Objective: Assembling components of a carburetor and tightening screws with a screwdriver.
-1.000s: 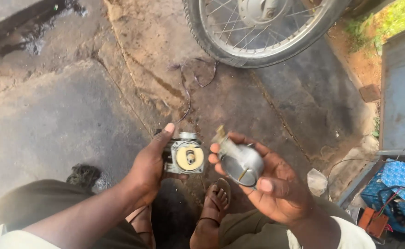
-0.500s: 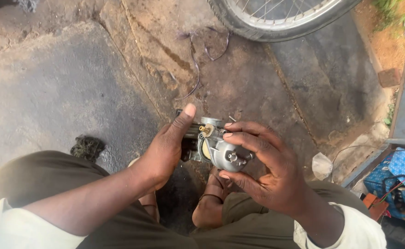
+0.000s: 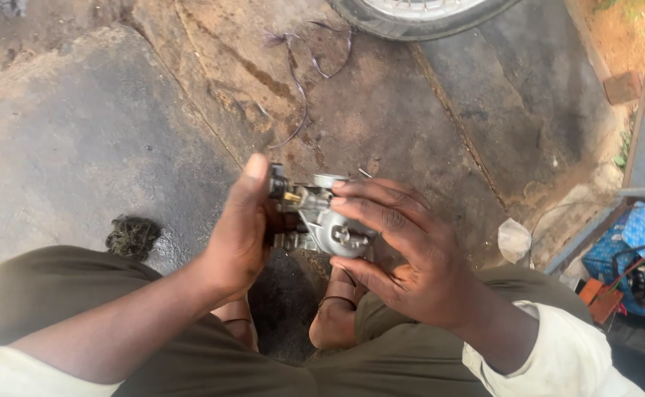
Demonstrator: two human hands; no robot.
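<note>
Gripping a small grey metal carburettor (image 3: pixel 322 217) from both sides: left hand (image 3: pixel 238 235) closed on its body, right hand (image 3: pixel 411 257) fingers curled over its bowl.

Dull grey cast-metal carburetor (image 3: pixel 322 220) with brass fitting; rough, stained concrete ground (image 3: pixel 80 140).

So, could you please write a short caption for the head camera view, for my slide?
Both hands, left hand and right hand, press together a small metal carburetor above stained concrete ground, near a wheel.
</note>
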